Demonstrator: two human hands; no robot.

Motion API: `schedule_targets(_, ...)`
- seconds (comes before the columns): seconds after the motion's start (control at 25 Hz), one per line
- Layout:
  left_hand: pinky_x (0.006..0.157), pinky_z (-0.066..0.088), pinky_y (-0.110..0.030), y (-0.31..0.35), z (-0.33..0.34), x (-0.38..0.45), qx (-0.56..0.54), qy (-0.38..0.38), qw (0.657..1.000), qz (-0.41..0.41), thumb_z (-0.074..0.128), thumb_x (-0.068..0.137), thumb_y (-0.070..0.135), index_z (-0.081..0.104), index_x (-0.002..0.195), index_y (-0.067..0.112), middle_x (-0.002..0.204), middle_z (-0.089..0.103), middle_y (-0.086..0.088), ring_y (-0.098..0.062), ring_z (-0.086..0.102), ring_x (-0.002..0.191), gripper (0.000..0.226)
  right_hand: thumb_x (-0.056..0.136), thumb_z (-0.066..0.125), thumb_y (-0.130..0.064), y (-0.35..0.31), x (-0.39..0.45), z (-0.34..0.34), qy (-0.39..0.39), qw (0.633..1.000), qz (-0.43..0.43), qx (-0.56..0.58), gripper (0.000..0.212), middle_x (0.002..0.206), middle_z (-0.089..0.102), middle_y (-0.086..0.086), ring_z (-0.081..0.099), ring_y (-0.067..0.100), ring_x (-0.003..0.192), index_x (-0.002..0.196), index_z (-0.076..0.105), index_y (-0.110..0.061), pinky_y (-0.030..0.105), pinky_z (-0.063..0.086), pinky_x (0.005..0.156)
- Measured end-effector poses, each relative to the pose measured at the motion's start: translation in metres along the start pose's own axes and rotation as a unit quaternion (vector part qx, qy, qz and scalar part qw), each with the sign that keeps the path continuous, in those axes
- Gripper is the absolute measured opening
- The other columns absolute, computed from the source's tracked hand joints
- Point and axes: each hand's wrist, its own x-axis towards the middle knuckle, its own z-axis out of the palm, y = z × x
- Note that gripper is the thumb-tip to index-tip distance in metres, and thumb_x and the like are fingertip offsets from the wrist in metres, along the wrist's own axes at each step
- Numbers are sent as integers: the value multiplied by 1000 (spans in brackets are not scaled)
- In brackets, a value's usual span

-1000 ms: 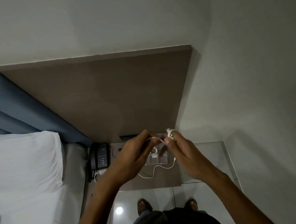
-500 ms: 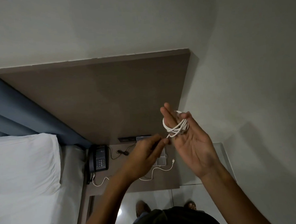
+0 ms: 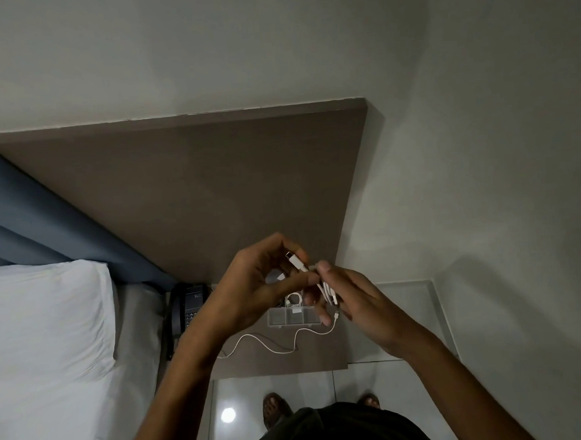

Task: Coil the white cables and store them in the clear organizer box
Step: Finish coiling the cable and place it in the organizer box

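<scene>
Both my hands up over the bedside table, working one white cable.

My left hand (image 3: 255,289) pinches the plug end of the coiled cable (image 3: 324,287); my right hand (image 3: 361,303) curls loosely round its loops. Below, the clear organizer box (image 3: 292,315) sits on the brown tabletop (image 3: 316,356), a loose cable (image 3: 272,345) beside it, a black phone (image 3: 187,309) left, the bed (image 3: 46,333) further left, glossy floor tiles (image 3: 274,389) underfoot.

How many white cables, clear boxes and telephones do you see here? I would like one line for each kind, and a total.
White cables: 3 (one being coiled in the hands, one loose on the nightstand, one coiled in the box)
Clear organizer box: 1
Black telephone: 1
Total: 5
</scene>
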Motion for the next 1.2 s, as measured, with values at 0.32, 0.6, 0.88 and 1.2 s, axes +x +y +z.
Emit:
schedule_targets(0.32, 97, 57, -68, -31, 26, 0, -199, 6, 978, -59, 77, 95, 6, 73, 119, -5, 122, 63, -32, -60, 61, 112, 27, 112, 44, -58, -2, 3, -14, -145, 978, 26, 146, 52, 65, 46, -7, 34, 10, 50, 76, 58, -23, 44, 42, 97)
schedule_targets(0.6, 95, 62, -31, -38, 50, -14, -366, -63, 912, -172, 48, 114, 27, 74, 125, 6, 113, 79, -12, -20, 76, 103, 35, 105, 59, -53, 3, 12, -16, -105, 963, 93, 229, 46, 65, 40, -8, 28, 5, 53, 71, 53, -23, 16, 29, 50)
schedule_targets(0.88, 89, 66, -42, -56, 55, -27, -338, 52, 917, -206, 68, 102, 34, 60, 137, 22, 121, 73, -20, -32, 77, 109, 39, 112, 54, -49, 14, 19, 1, -100, 954, 132, 250, 47, 64, 41, -8, 35, 3, 50, 71, 59, -26, 13, 36, 50)
schedule_targets(1.2, 86, 66, -41, -89, 43, -41, -334, 83, 907, -244, 71, 96, 23, 69, 123, -1, 114, 77, -18, -30, 75, 104, 36, 101, 69, -56, 53, 36, 35, 13, 976, 108, 190, 45, 60, 58, -6, 59, 9, 53, 76, 72, -19, 23, 64, 75)
